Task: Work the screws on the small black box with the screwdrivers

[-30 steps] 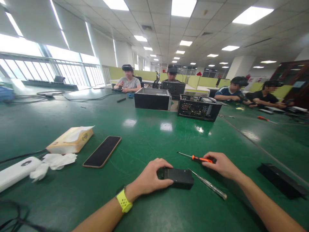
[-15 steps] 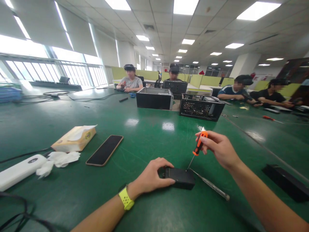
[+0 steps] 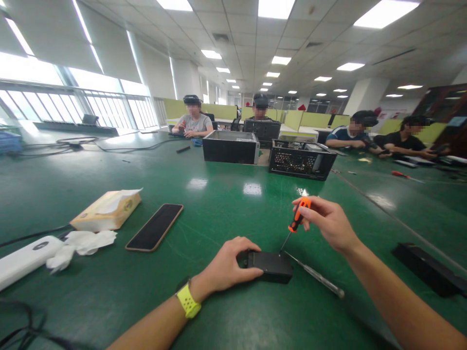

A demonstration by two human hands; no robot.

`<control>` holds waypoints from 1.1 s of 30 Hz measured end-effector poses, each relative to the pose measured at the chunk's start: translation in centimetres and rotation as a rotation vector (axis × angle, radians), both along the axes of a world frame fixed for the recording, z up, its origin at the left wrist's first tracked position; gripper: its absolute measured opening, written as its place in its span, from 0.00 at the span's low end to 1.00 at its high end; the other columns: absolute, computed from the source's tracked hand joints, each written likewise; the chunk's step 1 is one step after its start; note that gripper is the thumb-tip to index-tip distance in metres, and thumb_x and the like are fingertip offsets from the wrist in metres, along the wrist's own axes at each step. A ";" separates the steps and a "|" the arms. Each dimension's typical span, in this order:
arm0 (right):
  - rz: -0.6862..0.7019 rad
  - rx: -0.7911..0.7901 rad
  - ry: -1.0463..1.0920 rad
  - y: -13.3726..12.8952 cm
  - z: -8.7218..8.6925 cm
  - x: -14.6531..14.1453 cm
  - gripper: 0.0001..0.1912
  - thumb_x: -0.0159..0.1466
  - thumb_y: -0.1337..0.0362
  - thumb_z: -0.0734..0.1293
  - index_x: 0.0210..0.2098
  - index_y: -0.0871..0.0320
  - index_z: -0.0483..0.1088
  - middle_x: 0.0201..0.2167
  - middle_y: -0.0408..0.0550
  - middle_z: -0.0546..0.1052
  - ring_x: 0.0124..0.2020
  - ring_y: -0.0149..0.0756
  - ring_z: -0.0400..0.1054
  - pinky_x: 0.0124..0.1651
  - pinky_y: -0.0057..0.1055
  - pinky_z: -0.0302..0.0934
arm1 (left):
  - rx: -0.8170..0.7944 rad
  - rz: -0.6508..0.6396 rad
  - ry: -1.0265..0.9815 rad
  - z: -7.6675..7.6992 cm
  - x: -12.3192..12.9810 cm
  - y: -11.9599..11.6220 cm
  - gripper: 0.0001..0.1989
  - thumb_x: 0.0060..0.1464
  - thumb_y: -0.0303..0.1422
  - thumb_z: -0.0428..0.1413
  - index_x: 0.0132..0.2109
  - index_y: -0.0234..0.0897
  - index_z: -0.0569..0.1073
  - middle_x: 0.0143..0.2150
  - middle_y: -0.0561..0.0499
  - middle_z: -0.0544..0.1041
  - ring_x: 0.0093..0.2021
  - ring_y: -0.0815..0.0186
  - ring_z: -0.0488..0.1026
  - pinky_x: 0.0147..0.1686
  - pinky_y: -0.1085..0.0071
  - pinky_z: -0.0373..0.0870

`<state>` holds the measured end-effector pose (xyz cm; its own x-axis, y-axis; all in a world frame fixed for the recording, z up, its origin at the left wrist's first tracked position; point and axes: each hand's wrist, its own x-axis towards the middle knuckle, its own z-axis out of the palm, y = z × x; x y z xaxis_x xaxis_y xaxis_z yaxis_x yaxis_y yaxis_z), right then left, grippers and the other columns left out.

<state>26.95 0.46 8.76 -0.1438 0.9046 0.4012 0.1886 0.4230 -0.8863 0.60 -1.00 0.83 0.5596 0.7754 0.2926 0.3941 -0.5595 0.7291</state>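
Observation:
A small black rectangular box [image 3: 273,266] lies flat on the green table. My left hand [image 3: 231,265] grips its left end, thumb along the near side and fingers on the far side. In my right hand [image 3: 326,221] is an orange and black screwdriver [image 3: 299,214], held by the handle between thumb and fingers. Its shaft slants down, and the tip meets the box near its far right edge. Whether a screw sits under the tip is too small to tell. A second, slim metal screwdriver [image 3: 317,278] lies just right of the box, pointing at it.
A phone [image 3: 155,227], a tissue pack [image 3: 107,210], crumpled tissues [image 3: 85,243] and a white device [image 3: 27,260] lie to the left. A long black object [image 3: 428,268] rests at right. Two black computer cases [image 3: 230,149] stand farther back. Several people sit around the table.
The whole view has shifted slightly. Both hands, the black box and the screwdriver keep nearly the same positions relative to each other.

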 end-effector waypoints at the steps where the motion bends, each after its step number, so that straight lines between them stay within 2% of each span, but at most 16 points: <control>1: 0.000 0.002 -0.009 -0.1 0.1 -0.1 0.12 0.60 0.58 0.72 0.39 0.60 0.77 0.26 0.44 0.76 0.20 0.27 0.66 0.23 0.26 0.63 | 0.000 0.000 0.000 0.0 0.0 0.0 0.17 0.48 0.36 0.67 0.46 0.38 0.77 0.43 0.50 0.78 0.43 0.60 0.74 0.47 0.66 0.66; 11: -0.001 0.021 -0.008 -0.2 0.4 0.8 0.12 0.62 0.58 0.70 0.41 0.59 0.77 0.29 0.45 0.77 0.20 0.26 0.66 0.25 0.27 0.61 | 0.006 0.007 0.010 0.0 0.0 0.0 0.17 0.48 0.38 0.66 0.46 0.39 0.77 0.43 0.49 0.78 0.44 0.59 0.74 0.48 0.64 0.67; 18: 0.009 0.012 -0.042 -0.3 0.4 0.1 0.14 0.61 0.56 0.71 0.39 0.61 0.77 0.24 0.44 0.75 0.19 0.29 0.65 0.24 0.28 0.62 | 0.005 -0.003 0.006 0.0 0.0 0.0 0.18 0.48 0.37 0.66 0.46 0.39 0.76 0.43 0.49 0.78 0.44 0.59 0.74 0.48 0.64 0.67; 21: 0.007 0.026 -0.083 -0.4 0.4 0.0 0.14 0.60 0.56 0.71 0.41 0.59 0.76 0.27 0.44 0.75 0.21 0.29 0.66 0.24 0.28 0.63 | 0.008 -0.001 0.010 0.0 0.0 -0.1 0.17 0.49 0.38 0.66 0.46 0.39 0.77 0.43 0.49 0.78 0.44 0.59 0.74 0.49 0.64 0.67; 24: -0.039 0.096 -0.185 -0.6 0.5 0.2 0.19 0.59 0.56 0.72 0.47 0.57 0.75 0.30 0.44 0.76 0.26 0.31 0.69 0.27 0.28 0.65 | 0.011 0.001 0.016 0.1 0.0 -0.1 0.17 0.48 0.38 0.66 0.46 0.39 0.77 0.43 0.49 0.78 0.44 0.58 0.74 0.49 0.64 0.67; 25: -0.078 0.139 -0.246 -0.7 0.6 0.3 0.19 0.57 0.56 0.73 0.46 0.57 0.75 0.30 0.44 0.76 0.26 0.32 0.69 0.27 0.29 0.65 | 0.011 0.002 0.018 0.1 -0.1 -0.1 0.17 0.48 0.38 0.66 0.46 0.39 0.77 0.43 0.49 0.78 0.44 0.58 0.74 0.48 0.64 0.67; 27: -0.170 0.237 -0.391 -0.9 1.0 0.5 0.15 0.55 0.54 0.75 0.37 0.57 0.75 0.26 0.43 0.75 0.24 0.32 0.66 0.26 0.29 0.62 | 0.008 0.006 0.021 0.1 -0.1 -0.1 0.17 0.48 0.37 0.66 0.46 0.38 0.77 0.43 0.49 0.78 0.44 0.59 0.74 0.48 0.64 0.67; 29: -0.204 0.311 -0.514 -1.3 1.7 0.8 0.15 0.55 0.52 0.75 0.29 0.58 0.74 0.24 0.43 0.74 0.23 0.31 0.63 0.25 0.28 0.59 | 0.006 0.008 0.022 0.1 -0.1 -0.1 0.18 0.48 0.37 0.67 0.46 0.38 0.77 0.43 0.48 0.78 0.44 0.59 0.74 0.48 0.64 0.67; 31: -0.146 0.330 -0.588 -1.7 2.5 1.2 0.13 0.59 0.53 0.72 0.33 0.57 0.75 0.27 0.45 0.75 0.24 0.32 0.65 0.25 0.28 0.59 | 0.004 0.007 0.022 0.1 -0.1 -0.1 0.18 0.48 0.37 0.67 0.46 0.38 0.77 0.43 0.48 0.78 0.44 0.58 0.74 0.48 0.64 0.67; 33: -0.033 0.326 -0.639 -2.1 3.4 1.7 0.13 0.63 0.56 0.69 0.44 0.55 0.76 0.34 0.47 0.78 0.29 0.34 0.69 0.29 0.28 0.63 | 0.000 0.007 0.024 0.1 -0.1 -0.1 0.18 0.48 0.37 0.66 0.46 0.39 0.77 0.44 0.48 0.78 0.44 0.58 0.73 0.48 0.63 0.67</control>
<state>28.61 -1.68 12.12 -0.4151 0.7612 0.4982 0.6458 0.6323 -0.4280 0.49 -1.10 0.89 0.5610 0.7794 0.2789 0.4155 -0.5565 0.7195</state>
